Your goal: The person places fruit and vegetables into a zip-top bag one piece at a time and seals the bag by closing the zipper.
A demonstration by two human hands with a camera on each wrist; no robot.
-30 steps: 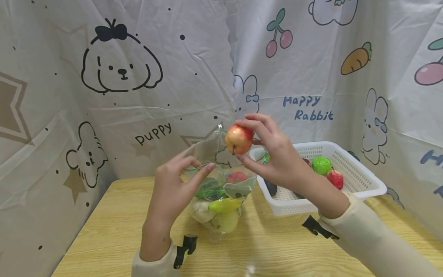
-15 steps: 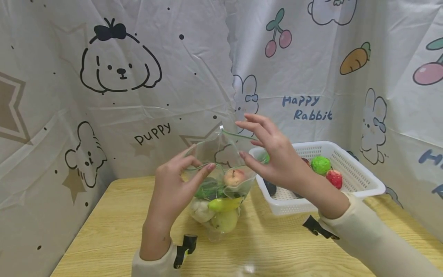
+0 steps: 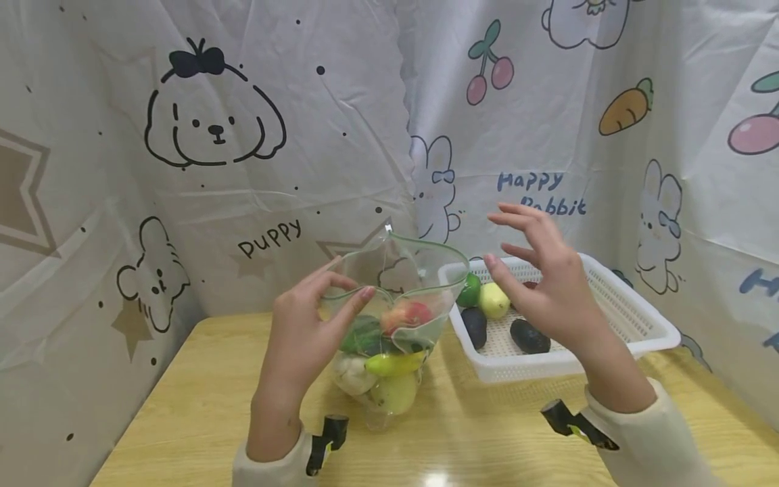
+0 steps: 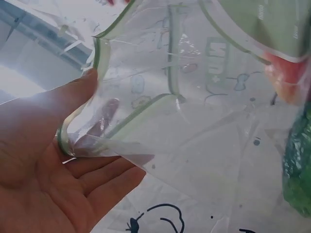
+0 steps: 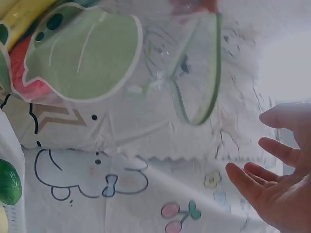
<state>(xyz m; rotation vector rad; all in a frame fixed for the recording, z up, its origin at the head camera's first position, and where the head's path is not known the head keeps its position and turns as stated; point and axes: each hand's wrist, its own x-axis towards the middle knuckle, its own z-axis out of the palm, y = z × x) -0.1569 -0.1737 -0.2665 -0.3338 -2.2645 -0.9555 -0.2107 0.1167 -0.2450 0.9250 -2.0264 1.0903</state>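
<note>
My left hand (image 3: 307, 338) pinches the left rim of a clear zip bag (image 3: 435, 270) between thumb and fingers; in the left wrist view the thumb lies over its green-edged mouth. The bag stands upright with its mouth spread. Inside it are a red-and-yellow apple (image 3: 406, 316), a yellow banana-like piece (image 3: 394, 365), a green vegetable (image 3: 363, 336), a whitish piece (image 3: 353, 374) and a pale yellow round fruit (image 3: 394, 394). My right hand (image 3: 550, 284) holds nothing, its fingers spread apart, in front of the white basket and right of the bag.
A white plastic basket (image 3: 654, 325) stands right of the bag on the wooden table (image 3: 201, 412). It holds a green fruit (image 3: 469, 291), a pale yellow one (image 3: 494, 301) and dark oval ones (image 3: 530, 336). A printed curtain (image 3: 341, 135) closes off the back and sides.
My right hand has let the apple go into the bag, then moved right, away from the bag's mouth and over the basket. The left hand has stayed on the rim.
</note>
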